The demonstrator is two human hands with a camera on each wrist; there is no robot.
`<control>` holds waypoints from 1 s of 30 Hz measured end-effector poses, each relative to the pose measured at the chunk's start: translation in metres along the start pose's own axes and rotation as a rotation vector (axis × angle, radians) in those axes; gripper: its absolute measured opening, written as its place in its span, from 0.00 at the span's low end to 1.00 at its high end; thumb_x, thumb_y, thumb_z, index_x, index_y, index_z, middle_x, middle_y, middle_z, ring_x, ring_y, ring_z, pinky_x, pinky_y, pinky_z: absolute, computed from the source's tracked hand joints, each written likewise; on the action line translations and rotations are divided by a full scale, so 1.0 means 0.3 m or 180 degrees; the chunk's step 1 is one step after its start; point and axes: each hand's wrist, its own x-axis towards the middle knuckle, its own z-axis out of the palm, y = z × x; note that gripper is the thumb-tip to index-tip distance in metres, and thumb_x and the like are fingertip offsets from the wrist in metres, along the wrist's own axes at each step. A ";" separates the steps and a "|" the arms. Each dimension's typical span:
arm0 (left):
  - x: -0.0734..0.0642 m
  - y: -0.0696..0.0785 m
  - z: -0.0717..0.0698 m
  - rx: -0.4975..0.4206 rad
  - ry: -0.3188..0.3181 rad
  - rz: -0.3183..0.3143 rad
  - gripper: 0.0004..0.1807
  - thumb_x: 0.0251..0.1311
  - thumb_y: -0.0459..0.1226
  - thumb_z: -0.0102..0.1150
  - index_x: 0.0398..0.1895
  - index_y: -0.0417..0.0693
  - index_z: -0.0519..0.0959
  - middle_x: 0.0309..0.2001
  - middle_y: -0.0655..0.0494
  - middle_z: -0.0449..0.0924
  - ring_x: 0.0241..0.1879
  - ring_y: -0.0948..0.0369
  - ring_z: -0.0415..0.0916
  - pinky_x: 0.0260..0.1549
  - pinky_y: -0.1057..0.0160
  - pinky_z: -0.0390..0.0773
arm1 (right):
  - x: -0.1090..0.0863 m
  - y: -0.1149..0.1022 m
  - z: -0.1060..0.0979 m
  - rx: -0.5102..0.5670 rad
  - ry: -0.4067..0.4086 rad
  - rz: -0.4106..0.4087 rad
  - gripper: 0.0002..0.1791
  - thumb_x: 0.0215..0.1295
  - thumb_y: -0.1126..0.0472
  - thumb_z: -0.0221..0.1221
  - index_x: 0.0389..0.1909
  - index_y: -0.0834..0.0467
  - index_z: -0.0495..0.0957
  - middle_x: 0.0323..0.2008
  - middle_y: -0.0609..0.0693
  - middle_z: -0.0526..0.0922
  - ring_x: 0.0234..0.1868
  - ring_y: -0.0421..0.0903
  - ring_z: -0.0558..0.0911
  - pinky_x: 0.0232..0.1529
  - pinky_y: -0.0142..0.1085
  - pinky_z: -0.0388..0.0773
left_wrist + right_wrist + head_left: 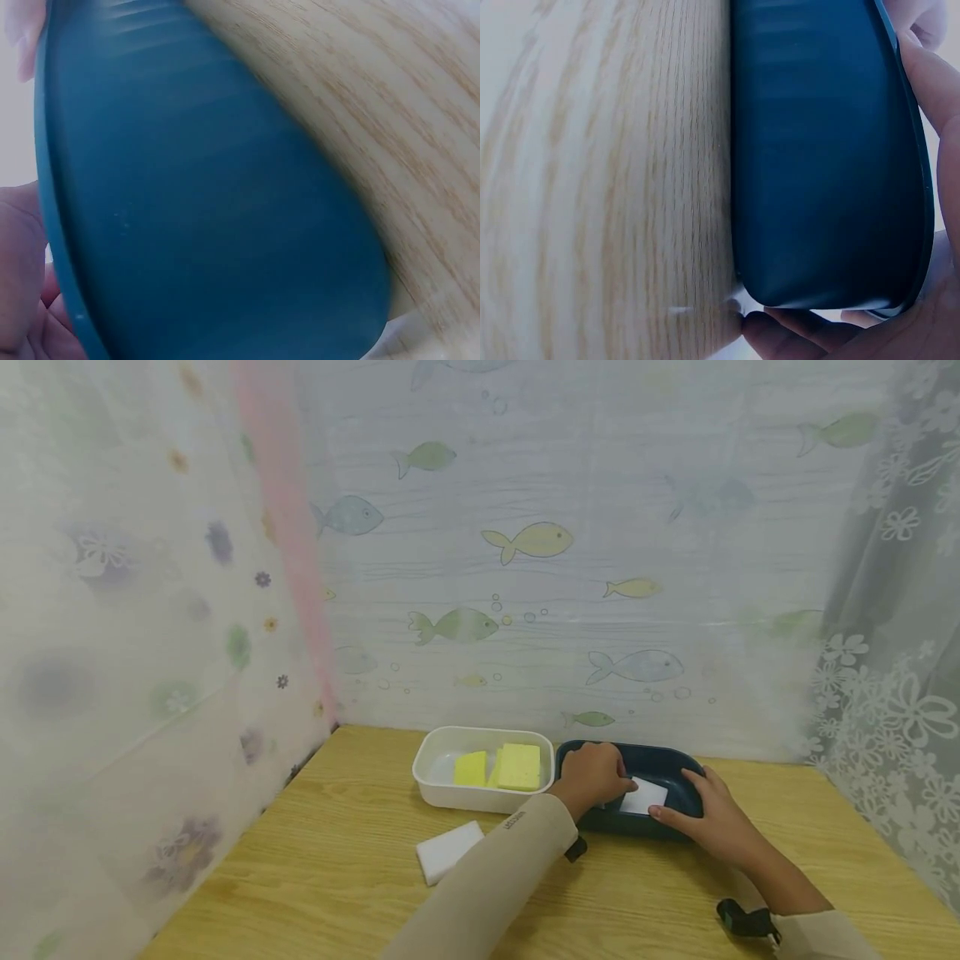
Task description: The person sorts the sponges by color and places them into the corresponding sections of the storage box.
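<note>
A dark blue bin (pixel 630 828) stands on the table, with a white sponge (pixel 645 797) inside it. My left hand (pixel 596 774) reaches over the bin's left part, fingers curled down, and pinches at the edge of that sponge; its fingertips are partly hidden. At the bin's right end my right hand (pixel 716 818) grips the wall, thumb at the front rim and fingers round the end. In the left wrist view, the bin's outer wall (pixel 210 195) covers most of the hand. The right wrist view shows fingers (pixel 787 336) curled round the bin's end.
A white bin (pixel 472 797) touches or nearly touches the blue one on its left. Yellow sponges (pixel 519 767) lie in it. Another white sponge (pixel 450 850) lies on the wooden table (pixel 300 860) beside my left forearm. A fish-patterned curtain (pixel 525 610) hangs behind.
</note>
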 end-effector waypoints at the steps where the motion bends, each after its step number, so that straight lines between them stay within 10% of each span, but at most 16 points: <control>1: 0.000 -0.002 0.000 -0.0054 0.0016 0.0032 0.13 0.58 0.59 0.73 0.29 0.64 0.88 0.28 0.73 0.83 0.26 0.70 0.76 0.34 0.64 0.78 | 0.000 -0.001 0.000 0.0002 -0.0003 0.0001 0.62 0.67 0.31 0.61 0.80 0.71 0.45 0.77 0.81 0.35 0.73 0.85 0.48 0.62 0.80 0.57; 16: -0.039 -0.067 -0.093 -0.0587 0.0039 0.0372 0.13 0.62 0.53 0.72 0.38 0.57 0.88 0.32 0.70 0.84 0.31 0.71 0.75 0.33 0.70 0.77 | 0.001 0.005 0.002 0.0038 0.0013 -0.0024 0.62 0.67 0.31 0.62 0.80 0.71 0.44 0.77 0.81 0.35 0.72 0.86 0.48 0.61 0.81 0.56; 30: -0.158 -0.267 -0.186 -0.1059 0.0021 0.0538 0.13 0.60 0.51 0.75 0.39 0.56 0.85 0.32 0.69 0.81 0.33 0.70 0.76 0.35 0.70 0.78 | 0.004 0.003 0.002 -0.0024 0.0030 -0.0034 0.62 0.67 0.32 0.62 0.80 0.71 0.45 0.77 0.81 0.35 0.72 0.85 0.49 0.60 0.80 0.57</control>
